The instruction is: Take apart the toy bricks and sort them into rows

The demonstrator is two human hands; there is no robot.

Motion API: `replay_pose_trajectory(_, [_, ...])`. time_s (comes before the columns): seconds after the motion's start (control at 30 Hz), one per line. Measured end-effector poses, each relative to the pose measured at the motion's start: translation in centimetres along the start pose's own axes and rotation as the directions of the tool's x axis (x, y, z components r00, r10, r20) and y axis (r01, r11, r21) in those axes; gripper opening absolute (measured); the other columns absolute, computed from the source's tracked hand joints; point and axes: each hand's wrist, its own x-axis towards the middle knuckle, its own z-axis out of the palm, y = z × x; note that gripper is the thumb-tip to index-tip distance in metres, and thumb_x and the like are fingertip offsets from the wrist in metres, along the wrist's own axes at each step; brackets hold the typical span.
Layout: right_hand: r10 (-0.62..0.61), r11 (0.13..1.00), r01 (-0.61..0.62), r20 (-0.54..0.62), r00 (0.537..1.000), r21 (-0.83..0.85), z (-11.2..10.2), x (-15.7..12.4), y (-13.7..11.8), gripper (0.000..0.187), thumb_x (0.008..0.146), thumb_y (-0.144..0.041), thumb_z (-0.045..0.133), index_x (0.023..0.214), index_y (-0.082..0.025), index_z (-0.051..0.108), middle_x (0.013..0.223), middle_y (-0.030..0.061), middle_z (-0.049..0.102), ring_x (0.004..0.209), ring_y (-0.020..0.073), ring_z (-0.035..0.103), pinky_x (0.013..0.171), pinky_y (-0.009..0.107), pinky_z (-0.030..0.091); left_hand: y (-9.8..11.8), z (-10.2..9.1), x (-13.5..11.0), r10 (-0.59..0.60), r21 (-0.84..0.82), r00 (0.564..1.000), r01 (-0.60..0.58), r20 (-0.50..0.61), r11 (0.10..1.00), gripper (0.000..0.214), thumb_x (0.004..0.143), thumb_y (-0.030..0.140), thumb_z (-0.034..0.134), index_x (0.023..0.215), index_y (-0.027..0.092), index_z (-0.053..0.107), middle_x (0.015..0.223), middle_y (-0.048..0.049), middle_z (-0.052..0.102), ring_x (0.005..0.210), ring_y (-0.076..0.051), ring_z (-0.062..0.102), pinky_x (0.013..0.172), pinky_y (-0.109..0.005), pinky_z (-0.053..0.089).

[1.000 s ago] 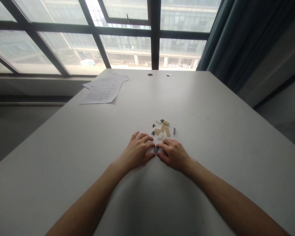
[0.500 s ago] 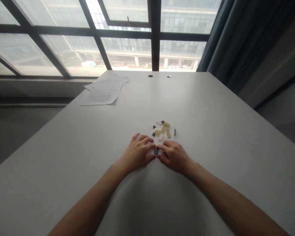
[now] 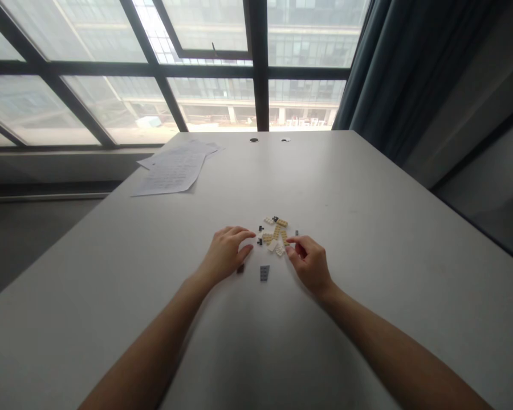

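Note:
A small grey plate piece (image 3: 264, 273) lies on the white table (image 3: 367, 239) between my hands, touched by neither. My left hand (image 3: 224, 254) rests to its left, fingers loosely curved and slightly apart, holding nothing; a small dark piece (image 3: 240, 269) lies just beside its thumb. My right hand (image 3: 309, 261) is to the right, thumb and forefinger pinched together at the near edge of a cluster of tan, white and black small bricks (image 3: 276, 234). What sits in the pinch is too small to make out.
Several printed paper sheets (image 3: 174, 168) lie at the table's far left. Two round cable holes (image 3: 253, 139) sit near the far edge by the window. A dark curtain (image 3: 393, 74) hangs at the right.
Both hands were pressed together on the grey piece; they have parted, leaving it on the table. My right hand has moved toward the brick cluster, my left has shifted left. The camera tilted slightly.

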Motion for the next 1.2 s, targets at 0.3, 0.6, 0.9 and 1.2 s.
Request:
replay_pose_trajectory(0.3, [0.213, 0.965, -0.196, -0.085, 0.973, 0.172, 0.0, 0.5, 0.7, 0.018, 0.079, -0.026, 0.056, 0.086, -0.016, 0.069, 0.059, -0.0052, 0.046, 0.055, 0.0118, 0.043, 0.055, 0.024, 0.036, 1.6, 1.9, 3.1, 0.082, 0.154, 0.997, -0.083, 0.009, 0.985, 0.025, 0.087, 0.022, 0.054, 0.105, 0.030, 0.070, 0.116, -0.0045, 0.065, 0.111, -0.026, 0.053, 0.098, -0.046, 0.037])
replay_pose_trajectory(0.6, [0.212, 0.970, -0.199, -0.083, 0.974, 0.143, 0.0, 0.6, 0.4, 0.019, 0.078, -0.027, 0.056, 0.084, -0.016, 0.069, 0.059, -0.0044, 0.047, 0.055, 0.0126, 0.044, 0.056, 0.025, 0.037, 0.7, 1.9, 2.9, 0.042, 0.194, 0.998, -0.033, -0.040, 0.980, 0.024, 0.090, 0.029, 0.051, 0.096, 0.026, 0.074, 0.113, -0.0069, 0.066, 0.109, -0.028, 0.053, 0.098, -0.049, 0.036])
replay_pose_trajectory(0.9, [0.207, 0.973, -0.197, -0.080, 0.975, 0.117, 0.0, 0.6, 0.4, 0.018, 0.079, -0.027, 0.055, 0.082, -0.016, 0.069, 0.059, -0.0037, 0.049, 0.056, 0.0129, 0.044, 0.058, 0.025, 0.038, 3.8, 1.7, 2.5, 0.098, 0.170, 0.994, -0.104, 0.039, 0.980, 0.022, 0.083, 0.040, 0.063, 0.090, 0.021, 0.070, 0.093, -0.0068, 0.068, 0.094, -0.026, 0.057, 0.086, -0.042, 0.042])
replay_pose_trajectory(1.2, [0.201, 0.975, -0.192, -0.070, 0.977, 0.115, 0.0, 0.6, 0.4, 0.018, 0.080, -0.029, 0.056, 0.080, -0.016, 0.069, 0.061, -0.0026, 0.053, 0.057, 0.0133, 0.046, 0.059, 0.026, 0.039, 4.9, 1.8, 2.6, 0.129, 0.184, 0.990, -0.138, 0.061, 0.973, 0.016, 0.086, 0.023, 0.055, 0.081, 0.020, 0.070, 0.089, -0.0071, 0.069, 0.091, -0.024, 0.059, 0.082, -0.040, 0.040])
